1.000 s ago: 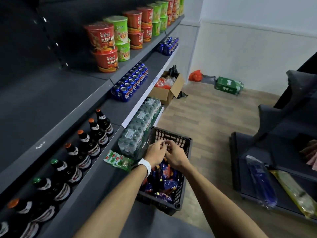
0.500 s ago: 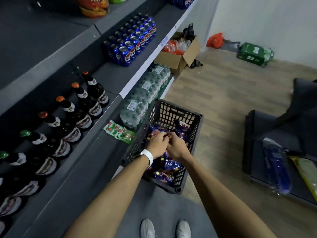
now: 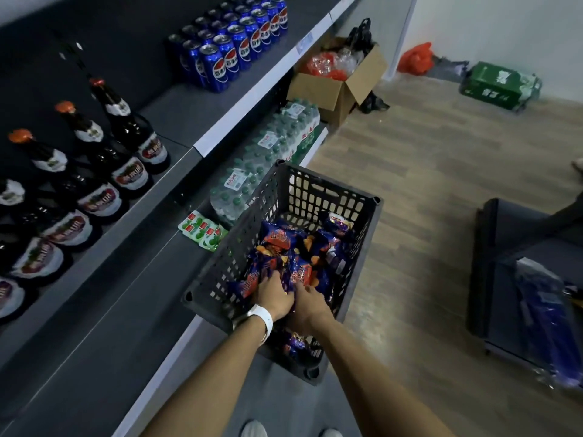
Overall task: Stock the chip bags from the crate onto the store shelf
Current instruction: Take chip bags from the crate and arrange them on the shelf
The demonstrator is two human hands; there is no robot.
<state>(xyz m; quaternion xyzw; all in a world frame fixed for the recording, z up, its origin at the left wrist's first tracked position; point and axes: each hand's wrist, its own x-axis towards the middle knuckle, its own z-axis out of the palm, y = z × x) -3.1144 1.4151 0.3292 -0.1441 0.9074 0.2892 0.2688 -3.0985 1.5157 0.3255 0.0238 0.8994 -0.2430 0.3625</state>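
Blue chip bags (image 3: 284, 257) in the crate (image 3: 318, 197) were gripped by both hands (image 3: 291, 298), shelf (image 3: 104, 298) lying leftward.

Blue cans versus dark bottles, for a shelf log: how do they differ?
The blue cans are short, metallic, packed in tight rows on the upper shelf; the dark bottles are tall, long-necked, orange-capped, in a single line on the shelf below. Both stand upright.

I'm looking at a small shop: dark tiered shelf (image 3: 176, 171) carrying rows of soda cans (image 3: 233, 45), sauce bottles (image 3: 94, 165), shrink-wrapped water packs (image 3: 268, 159), white price strips.
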